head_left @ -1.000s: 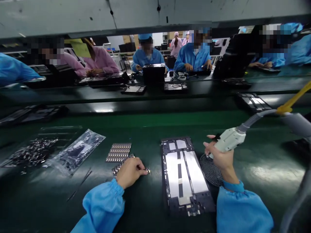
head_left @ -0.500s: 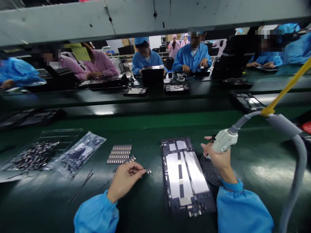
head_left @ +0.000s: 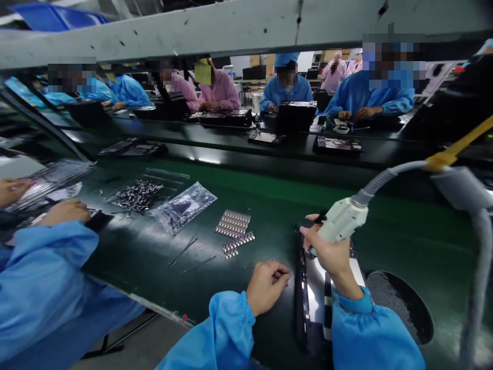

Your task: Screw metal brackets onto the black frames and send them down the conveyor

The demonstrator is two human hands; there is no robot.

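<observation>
My right hand (head_left: 327, 254) is wrapped round a white electric screwdriver (head_left: 341, 221) with a grey hose (head_left: 389, 177), its tip down over the upper left corner of a dark frame with silver plates (head_left: 314, 293). My left hand (head_left: 265, 285) rests on the green belt just left of that frame, fingers pinched on a tiny part too small to name. A sheet of small metal parts (head_left: 233, 223) and a broken-off strip (head_left: 239, 243) lie farther left.
A round black mesh pad (head_left: 400, 306) sits right of the frame. A clear bag (head_left: 183, 205) and a pile of small dark parts (head_left: 136, 194) lie at left. A neighbour's blue sleeve (head_left: 42, 277) and hand fill the near left. Several workers sit across the line.
The view has swung left, showing the neighbour. My right hand with the screwdriver moved from the mesh pad over onto the frame. My left hand drew a small part toward the frame's edge.
</observation>
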